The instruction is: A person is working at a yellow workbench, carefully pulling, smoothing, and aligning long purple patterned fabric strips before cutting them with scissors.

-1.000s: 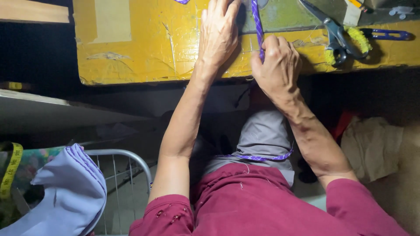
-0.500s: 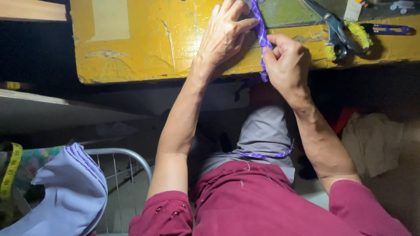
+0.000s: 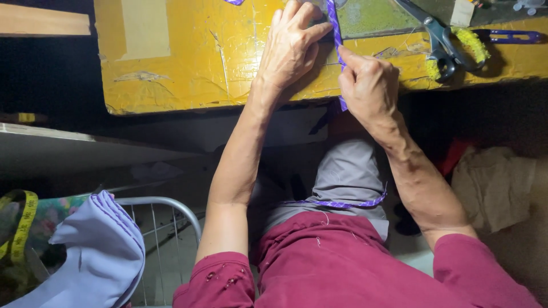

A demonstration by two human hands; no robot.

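Purple ribbon strip [image 3: 338, 43] runs down the yellow worktop [image 3: 188, 63] at about 1 o'clock in view, from the top edge to just past the worktop's near edge. Left hand [image 3: 291, 48] lies flat on the worktop just left of the strip, fingers spread, fingertips pressing beside or on the strip's upper part; nothing enclosed in its grip. Right hand [image 3: 370, 85] sits at the worktop's near edge, its grip pressed together, thumb and forefinger pinching the strip's lower part. Scissors [image 3: 436, 37] with yellow-wrapped handles lie on the worktop at 2 o'clock, well right of the hands; a purple-handled tool [image 3: 508, 37] lies just beyond them. A pale tan rectangular patch [image 3: 140, 28], like tape or a label, is stuck to the worktop at 11 o'clock. Below, grey cloth [image 3: 345, 177] edged with purple trim lies on the person's lap. At 8 o'clock, folded lilac fabric [image 3: 94, 256] rests on a white wire basket [image 3: 165, 211], a yellow measuring tape [image 3: 23, 225] beside it. Beige cloth [image 3: 494, 182] at 4 o'clock.
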